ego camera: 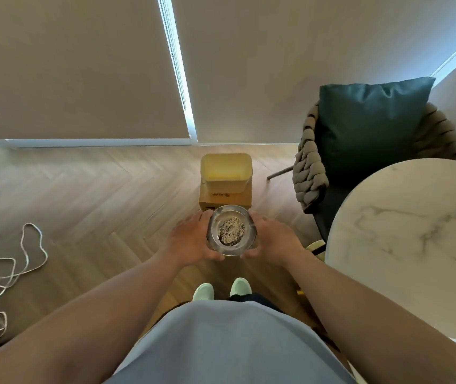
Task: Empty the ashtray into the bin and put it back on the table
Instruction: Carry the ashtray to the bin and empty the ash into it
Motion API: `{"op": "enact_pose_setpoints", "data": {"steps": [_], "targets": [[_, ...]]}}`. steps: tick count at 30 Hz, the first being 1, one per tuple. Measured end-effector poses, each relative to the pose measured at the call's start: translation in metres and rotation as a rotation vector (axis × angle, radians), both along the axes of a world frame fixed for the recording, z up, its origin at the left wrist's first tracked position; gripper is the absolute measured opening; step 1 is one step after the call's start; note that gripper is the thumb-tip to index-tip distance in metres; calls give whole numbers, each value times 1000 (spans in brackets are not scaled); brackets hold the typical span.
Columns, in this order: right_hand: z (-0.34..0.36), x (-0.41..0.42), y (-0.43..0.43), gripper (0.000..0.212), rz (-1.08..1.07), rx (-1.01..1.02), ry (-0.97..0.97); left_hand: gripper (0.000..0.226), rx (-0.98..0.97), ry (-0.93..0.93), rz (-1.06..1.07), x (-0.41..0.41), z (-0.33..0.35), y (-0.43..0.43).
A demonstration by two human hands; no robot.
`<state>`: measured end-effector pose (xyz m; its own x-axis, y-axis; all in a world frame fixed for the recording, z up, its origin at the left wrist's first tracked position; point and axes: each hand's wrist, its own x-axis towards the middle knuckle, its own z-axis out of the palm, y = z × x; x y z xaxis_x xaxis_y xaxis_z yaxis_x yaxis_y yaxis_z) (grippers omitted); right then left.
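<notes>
Both hands' grips, left hand (190, 239) and right hand (272, 239), clasp the ashtray (231, 234) upright, level, before the bin (226, 170).

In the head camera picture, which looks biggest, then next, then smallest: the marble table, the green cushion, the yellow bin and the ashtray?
1. Marble table, though it sits nearer the camera.
2. Green cushion.
3. Yellow bin and ashtray look about alike; the ashtray, held in both hands, is much closer, so I won't rank them.

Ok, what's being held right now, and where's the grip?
The ashtray, still full, gripped by its outer sides: left hand on its left, right hand on its right.
</notes>
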<state>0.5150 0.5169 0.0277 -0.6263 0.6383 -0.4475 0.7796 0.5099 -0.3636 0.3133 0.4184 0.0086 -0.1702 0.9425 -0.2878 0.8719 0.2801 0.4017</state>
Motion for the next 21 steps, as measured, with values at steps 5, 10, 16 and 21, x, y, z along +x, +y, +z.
{"op": "enact_pose_setpoints", "data": {"steps": [5, 10, 16, 21], "targets": [[-2, 4, 36, 109, 50, -38, -17, 103, 1, -27, 43, 9, -4, 24], [-9, 3, 58, 110, 52, -72, -15, 104, -43, -34, 40, 7, -6, 45], [-18, -14, 93, 110, 25, -87, 14, 104, -55, -11, 17, -13, -10, 83], [-24, -39, 123, 109, -28, -90, 21, 104, -66, -27, -35, -43, -15, 120]]}}
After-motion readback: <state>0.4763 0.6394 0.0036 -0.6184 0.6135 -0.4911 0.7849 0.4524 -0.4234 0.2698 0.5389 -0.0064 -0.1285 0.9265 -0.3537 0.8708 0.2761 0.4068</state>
